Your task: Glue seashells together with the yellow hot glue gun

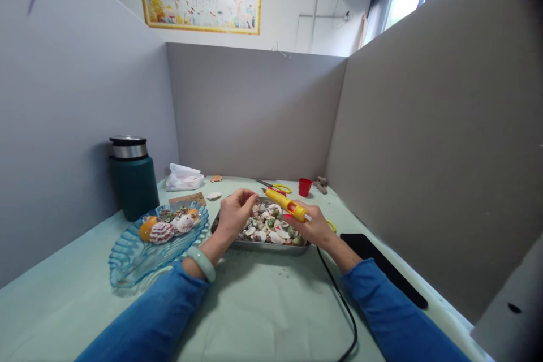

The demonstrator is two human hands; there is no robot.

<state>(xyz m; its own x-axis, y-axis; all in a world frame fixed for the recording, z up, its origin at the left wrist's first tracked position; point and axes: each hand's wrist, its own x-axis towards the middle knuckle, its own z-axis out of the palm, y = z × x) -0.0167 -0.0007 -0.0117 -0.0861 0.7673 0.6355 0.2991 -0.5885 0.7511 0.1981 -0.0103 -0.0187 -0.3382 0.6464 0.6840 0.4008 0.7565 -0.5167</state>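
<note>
My right hand (pixel 311 225) is wrapped round a yellow hot glue gun (pixel 285 202), whose tip points left toward my other hand. A pale glue stick end sticks out of its back, and a black cord (pixel 339 294) runs down the table from it. Over the left part of a metal tray (pixel 267 246), my left hand (pixel 236 212) is closed in a pinch. Whatever lies between those fingertips is too small to make out. Many small seashells (pixel 271 223) fill the tray beneath both hands.
At left, a blue glass dish (pixel 139 263) holds larger shells (pixel 162 232), with a dark green thermos (pixel 133 181) behind it. Scissors (pixel 280 187), a red cup (pixel 304 186) and a plastic bag (pixel 184 177) lie farther back. A black flat object (pixel 382 268) lies right. Grey partitions (pixel 254 113) enclose the table.
</note>
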